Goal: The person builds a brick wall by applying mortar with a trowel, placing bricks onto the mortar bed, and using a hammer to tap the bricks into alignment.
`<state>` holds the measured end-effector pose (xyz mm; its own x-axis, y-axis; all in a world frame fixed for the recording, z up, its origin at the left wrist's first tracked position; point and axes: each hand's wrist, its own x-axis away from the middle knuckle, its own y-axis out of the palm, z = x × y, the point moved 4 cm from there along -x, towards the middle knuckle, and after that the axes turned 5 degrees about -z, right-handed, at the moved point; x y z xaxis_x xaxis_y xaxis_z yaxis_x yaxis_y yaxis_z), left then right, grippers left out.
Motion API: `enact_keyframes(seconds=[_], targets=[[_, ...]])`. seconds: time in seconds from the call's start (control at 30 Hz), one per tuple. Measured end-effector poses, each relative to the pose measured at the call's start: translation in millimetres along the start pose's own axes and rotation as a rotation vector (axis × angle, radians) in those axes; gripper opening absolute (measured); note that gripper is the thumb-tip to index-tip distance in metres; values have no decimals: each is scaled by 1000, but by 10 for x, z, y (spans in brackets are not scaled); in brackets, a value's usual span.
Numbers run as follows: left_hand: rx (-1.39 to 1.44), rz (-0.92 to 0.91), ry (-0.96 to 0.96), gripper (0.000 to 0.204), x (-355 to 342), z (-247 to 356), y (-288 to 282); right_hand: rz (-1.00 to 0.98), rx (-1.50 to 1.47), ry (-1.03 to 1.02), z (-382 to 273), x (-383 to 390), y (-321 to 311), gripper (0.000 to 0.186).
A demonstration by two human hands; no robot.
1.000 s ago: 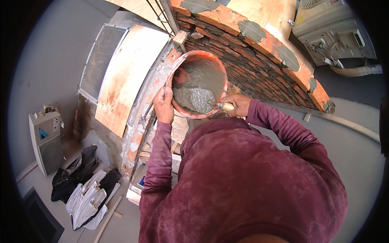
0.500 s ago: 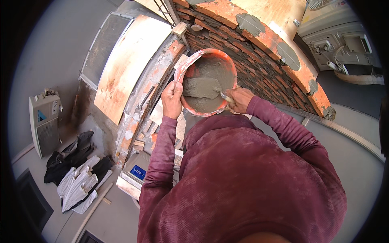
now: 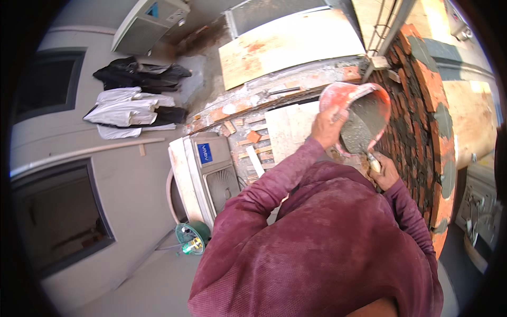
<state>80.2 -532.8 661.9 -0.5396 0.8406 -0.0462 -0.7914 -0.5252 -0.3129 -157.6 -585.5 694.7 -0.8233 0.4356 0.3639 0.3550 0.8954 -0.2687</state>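
My left hand [image 3: 327, 127] is closed on the left rim of a round orange-red bucket [image 3: 338, 95] smeared with dried cement. Wet grey mortar [image 3: 356, 129] lies inside, and the bucket leans to one side. At its near right edge my right hand [image 3: 386, 172] grips the pale handle of a trowel [image 3: 374, 161]. The trowel's blade cannot be made out against the mortar and the rim. A brick wall [image 3: 417, 121] with rough mortar joints rises close to the right of the bucket.
A pale plywood sheet [image 3: 296, 45] lies along a ledge at the back. Left of me stand an air-conditioner outdoor unit [image 3: 219, 177] and a green bucket [image 3: 198, 232]. Dark and white clothes [image 3: 127, 108] hang farther left. Wood scraps [image 3: 253, 136] and a board [image 3: 288, 124] lie between.
The view has swung left, so the bucket appears farther right. The bucket is more tilted, and the trowel blade that lay plainly on the mortar no longer shows. Both hands keep their holds.
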Motion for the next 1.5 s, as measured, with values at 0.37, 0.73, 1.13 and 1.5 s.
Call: enact_keyframes(seconds=[0.37, 0.73, 1.13, 1.5], targets=[[350, 154, -384, 32, 122, -611, -627, -382, -654, 245, 392, 722, -709, 29], [148, 336, -385, 41, 275, -996, -1587, 399, 404, 347, 157, 1998, -1116, 25], [345, 148, -344, 44, -287, -364, -1054, 921, 467, 714, 1478, 1287, -1010, 35], [474, -109, -376, 40, -474, -38, -693, 850, 444, 691, 1209, 1620, -745, 33]])
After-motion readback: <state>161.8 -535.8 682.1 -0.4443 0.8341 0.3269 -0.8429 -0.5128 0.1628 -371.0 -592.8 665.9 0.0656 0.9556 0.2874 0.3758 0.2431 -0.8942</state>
